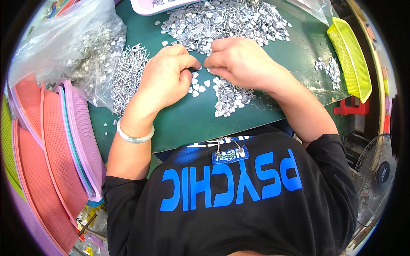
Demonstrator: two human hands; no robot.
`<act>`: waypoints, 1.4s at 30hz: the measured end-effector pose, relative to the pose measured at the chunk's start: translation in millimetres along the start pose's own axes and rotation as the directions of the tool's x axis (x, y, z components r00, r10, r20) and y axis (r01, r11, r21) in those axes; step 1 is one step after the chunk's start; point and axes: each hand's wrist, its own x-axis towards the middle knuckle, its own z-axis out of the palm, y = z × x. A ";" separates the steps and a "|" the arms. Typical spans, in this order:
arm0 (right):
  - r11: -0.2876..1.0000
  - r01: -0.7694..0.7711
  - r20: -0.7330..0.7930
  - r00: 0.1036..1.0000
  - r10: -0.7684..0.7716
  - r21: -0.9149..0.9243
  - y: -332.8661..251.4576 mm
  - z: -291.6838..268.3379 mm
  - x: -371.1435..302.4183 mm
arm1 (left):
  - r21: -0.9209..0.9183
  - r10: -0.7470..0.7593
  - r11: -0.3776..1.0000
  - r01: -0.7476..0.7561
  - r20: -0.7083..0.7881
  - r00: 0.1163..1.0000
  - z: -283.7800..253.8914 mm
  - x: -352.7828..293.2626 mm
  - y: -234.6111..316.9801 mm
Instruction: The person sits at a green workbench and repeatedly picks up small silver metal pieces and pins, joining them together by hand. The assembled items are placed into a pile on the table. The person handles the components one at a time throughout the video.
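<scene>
My left hand [167,77] and my right hand [242,62] face each other over the green table, thumbs and fingers pinched close together. Whatever lies in either pinch is too small to make out. Just beyond them spreads a big heap of small silver heart-shaped pieces [226,23]. A few loose hearts [196,88] lie between my hands. Below my right hand is a smaller pile of silver hearts [230,100]. Beside my left wrist sits a pile of thin silver pins, perhaps screws or nails [127,77].
A clear plastic bag of silver pieces [96,55] rests at the left. Stacked pink and purple perforated baskets [55,145] stand beside the table [192,123]. At the right are a yellow-green basket [352,59], a small heart pile [329,70], a red stool [352,106] and a fan [373,175].
</scene>
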 end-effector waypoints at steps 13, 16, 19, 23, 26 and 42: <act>0.728 -0.353 0.058 0.916 0.397 0.588 13.9 -27.3 -3.1 | 0.007 0.008 1.000 -0.007 -0.080 0.997 2.1 2.2 0.1; 0.967 -0.029 -0.137 0.988 0.065 0.252 18.5 -15.9 -3.6 | 0.023 0.013 1.000 -0.012 -0.073 0.997 3.7 2.9 1.6; 0.996 -0.082 -0.044 0.996 0.080 -0.027 -0.7 -6.4 -0.4 | 0.037 -0.039 0.998 0.041 -0.047 0.998 4.3 2.9 -1.1; 0.988 -0.017 -0.023 1.000 0.014 -0.154 -4.4 4.9 2.0 | 0.013 -0.054 0.998 0.055 -0.067 0.996 5.7 2.6 -2.4; 0.995 -0.084 -0.027 0.996 0.083 -0.043 -4.2 4.4 2.9 | 0.000 -0.033 0.999 0.033 -0.068 0.997 6.1 3.3 -1.0; 0.590 -0.436 0.243 0.892 0.380 0.679 35.6 -39.3 -23.0 | 0.097 0.068 0.993 -0.069 0.016 0.998 16.7 15.5 17.6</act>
